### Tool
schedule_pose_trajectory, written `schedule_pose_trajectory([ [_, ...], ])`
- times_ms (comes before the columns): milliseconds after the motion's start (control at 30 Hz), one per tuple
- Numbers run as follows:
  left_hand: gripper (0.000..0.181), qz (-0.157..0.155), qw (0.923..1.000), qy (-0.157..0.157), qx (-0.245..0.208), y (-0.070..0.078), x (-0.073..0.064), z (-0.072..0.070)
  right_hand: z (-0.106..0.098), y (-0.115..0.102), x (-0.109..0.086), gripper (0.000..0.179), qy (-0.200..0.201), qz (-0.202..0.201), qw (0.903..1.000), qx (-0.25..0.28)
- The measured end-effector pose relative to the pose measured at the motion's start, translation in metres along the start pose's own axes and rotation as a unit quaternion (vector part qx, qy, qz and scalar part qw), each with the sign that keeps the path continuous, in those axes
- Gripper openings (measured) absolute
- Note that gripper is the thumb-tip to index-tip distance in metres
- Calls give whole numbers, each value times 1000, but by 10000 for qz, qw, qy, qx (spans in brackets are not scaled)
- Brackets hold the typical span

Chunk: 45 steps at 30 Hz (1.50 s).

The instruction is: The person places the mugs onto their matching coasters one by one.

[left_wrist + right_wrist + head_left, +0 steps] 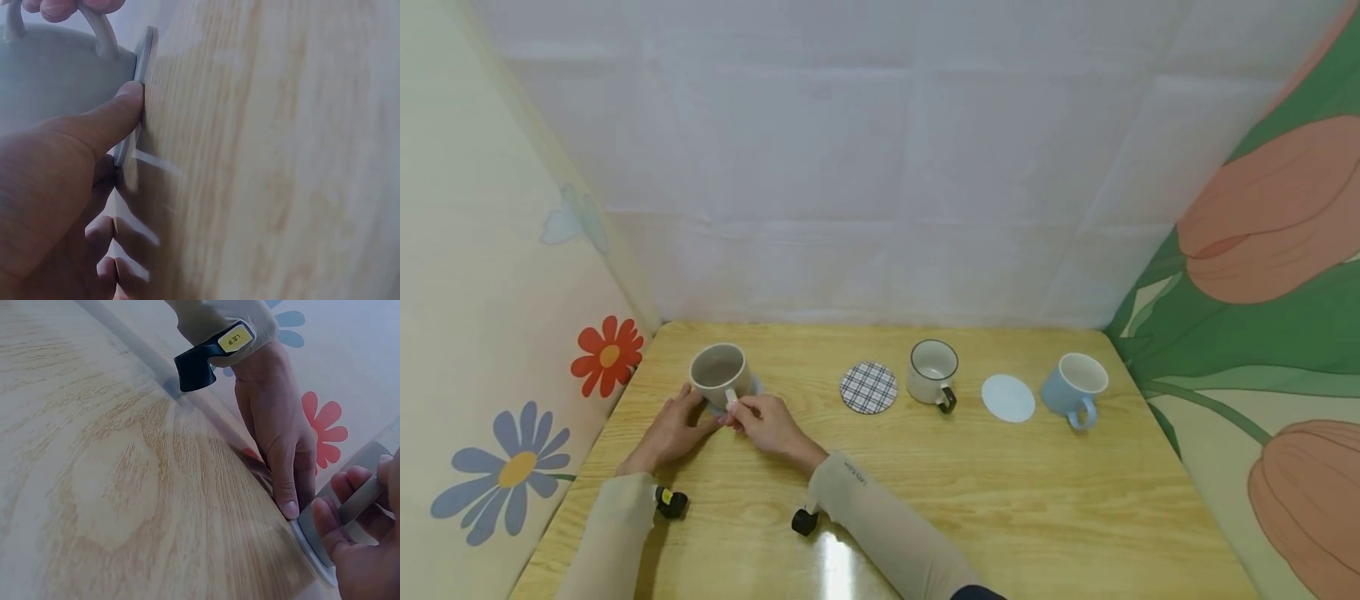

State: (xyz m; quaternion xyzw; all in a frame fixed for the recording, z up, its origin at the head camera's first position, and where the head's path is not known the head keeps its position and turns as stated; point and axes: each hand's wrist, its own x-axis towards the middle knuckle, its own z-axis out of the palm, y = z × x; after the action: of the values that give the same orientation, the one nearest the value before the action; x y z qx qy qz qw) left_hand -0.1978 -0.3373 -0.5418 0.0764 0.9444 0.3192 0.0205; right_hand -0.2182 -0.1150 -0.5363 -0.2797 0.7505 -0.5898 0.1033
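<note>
A grey-beige mug [741, 385] stands upright on a light round coaster [757, 385] at the table's far left. My right hand [771, 427] grips the mug's handle, its fingers curled round it in the right wrist view. Low by the mug's base, my left hand [676, 429] holds the coaster's edge [147, 53] between thumb and fingers. The left thumb tip [289, 509] lies against the rim, close to the mug's base. Most of the coaster is hidden beneath the mug.
To the right lie a plaid coaster [868, 387], a white mug [928, 385] with dark rim and handle, a pale blue coaster [1008, 398] and a light blue mug [1060, 393]. A flowered wall covering [512, 292] borders the table [970, 500] on the left.
</note>
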Motion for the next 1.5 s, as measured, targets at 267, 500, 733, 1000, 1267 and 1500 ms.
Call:
schedule_pose_trajectory([
  [267,76,-53,10000,-77,-1,0,1,0,-1,-2,-2,35,-94,209,9997,-114],
  [500,79,69,10000,-4,13,0,3,0,-4,-4,-5,36,-199,211,9988,-402],
  [733,74,297,9994,154,25,0,1,4,-10,-7,-13,29,-237,-33,9962,-842],
  [1000,73,326,9987,187,331,0,-3,2,-13,-10,-19,33,-279,240,9977,-572],
  [1267,77,352,9992,166,102,0,-1,3,-20,-15,-24,41,-309,336,9967,-674],
  [1500,80,-128,9999,72,34,-2,-14,0,-23,-16,-31,46,-476,509,9963,-500],
])
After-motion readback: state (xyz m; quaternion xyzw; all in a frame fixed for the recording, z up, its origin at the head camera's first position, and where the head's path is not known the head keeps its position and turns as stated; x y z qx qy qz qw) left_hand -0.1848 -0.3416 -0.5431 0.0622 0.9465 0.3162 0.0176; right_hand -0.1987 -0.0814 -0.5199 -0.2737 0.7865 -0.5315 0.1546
